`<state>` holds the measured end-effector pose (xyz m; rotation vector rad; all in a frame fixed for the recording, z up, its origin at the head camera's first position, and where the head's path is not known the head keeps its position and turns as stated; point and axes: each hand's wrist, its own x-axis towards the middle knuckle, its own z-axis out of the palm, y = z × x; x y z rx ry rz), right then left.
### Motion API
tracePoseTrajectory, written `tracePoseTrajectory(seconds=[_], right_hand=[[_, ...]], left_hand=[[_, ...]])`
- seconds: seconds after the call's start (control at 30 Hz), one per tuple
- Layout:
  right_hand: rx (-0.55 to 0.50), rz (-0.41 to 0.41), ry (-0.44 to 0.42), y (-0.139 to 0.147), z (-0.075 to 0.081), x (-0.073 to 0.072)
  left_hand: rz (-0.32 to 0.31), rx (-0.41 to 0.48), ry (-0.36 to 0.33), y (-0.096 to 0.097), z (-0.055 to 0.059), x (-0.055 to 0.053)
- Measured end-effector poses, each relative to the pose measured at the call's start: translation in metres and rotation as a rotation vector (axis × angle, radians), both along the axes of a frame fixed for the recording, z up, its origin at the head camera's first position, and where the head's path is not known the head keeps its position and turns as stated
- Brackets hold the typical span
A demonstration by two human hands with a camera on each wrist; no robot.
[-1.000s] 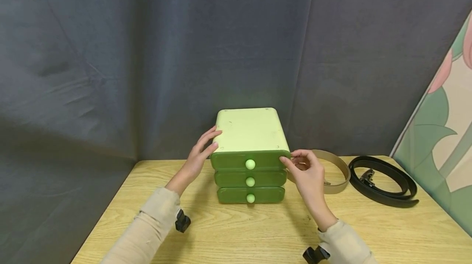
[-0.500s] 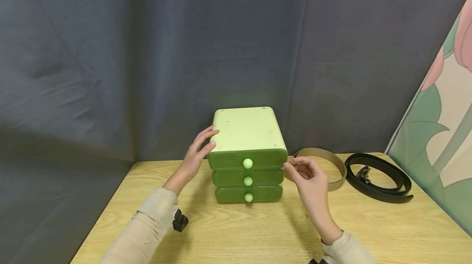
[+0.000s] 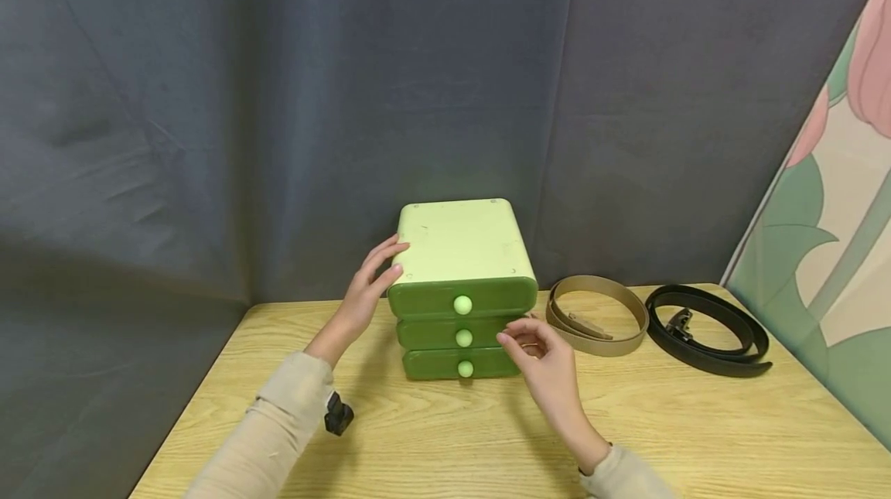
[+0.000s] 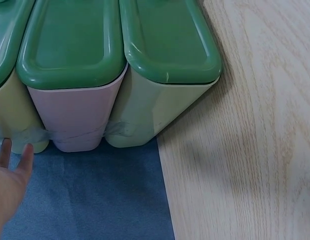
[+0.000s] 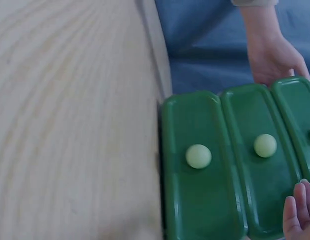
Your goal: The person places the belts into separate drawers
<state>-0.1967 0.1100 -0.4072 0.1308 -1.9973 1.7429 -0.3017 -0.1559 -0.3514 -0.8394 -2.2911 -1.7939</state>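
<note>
A small drawer unit (image 3: 459, 244) with a pale yellow-green top stands on the table. Its stacked green drawer fronts each bear a round light knob (image 3: 464, 338), and all look pushed in. My left hand (image 3: 358, 298) rests on the unit's upper left side, fingers extended along the edge. In the left wrist view, the unit's side shows pale green, pink and yellow tiers (image 4: 77, 117), with a clear strip across them. My right hand (image 3: 550, 367) is before the right end of the middle drawer (image 3: 425, 333), fingers loosely bent and holding nothing; whether it touches cannot be told.
A coiled tan belt (image 3: 609, 346) lies right of the unit. Beside it is a coiled black belt (image 3: 731, 363) with a metal buckle (image 3: 679, 325). A dark curtain (image 3: 404, 81) hangs behind the wooden table (image 3: 445, 437); a floral panel (image 3: 807, 220) stands at the right.
My right hand has left the top drawer's right edge and moved down and left to the middle drawer's right end. My left hand stays on the unit. The view has shifted slightly.
</note>
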Motion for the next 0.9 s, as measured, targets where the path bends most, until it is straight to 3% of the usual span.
tracePoseTrajectory(seconds=[0.37, 0.9], right_hand=[[0.022, 0.078, -0.100, -0.017, -0.015, -0.008], [0.027, 0.109, -0.126, -0.033, -0.021, -0.016]], left_hand=[[0.006, -0.002, -0.006, 0.001, -0.003, -0.001], [0.005, 0.032, 0.006, 0.001, -0.003, -0.002]])
